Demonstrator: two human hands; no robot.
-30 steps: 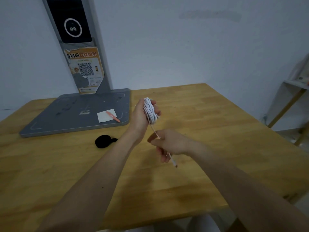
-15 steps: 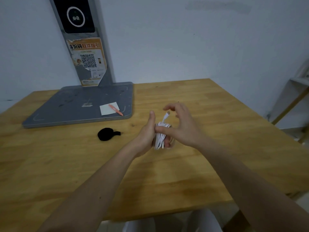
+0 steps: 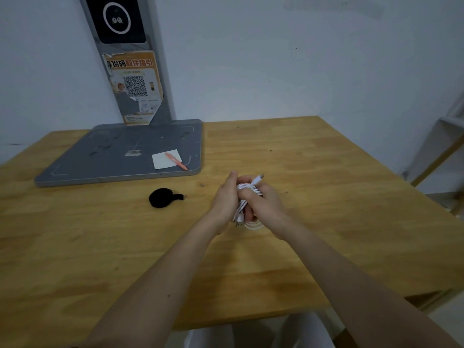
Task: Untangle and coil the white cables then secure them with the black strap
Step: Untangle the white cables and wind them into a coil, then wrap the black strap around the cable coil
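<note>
- Gripping a bundle of white cables, both hands are meeting just above the wooden table, a little right of its middle.
- The left hand is curling round the bundle from the left, with its thumb pointing up and away.
- The right hand is wrapping its fingers over the coils from the right, its thumb lying across them.
- A plug end is sticking out of the top of the bundle, and more plug ends are hanging out below, with a loop of cable showing just under the right hand.
- The black strap is lying rolled up on the table to the left of the hands, apart from them.
- A grey stand base is sitting at the far left of the table, carrying a white paper slip with a red pen lying across it.
</note>
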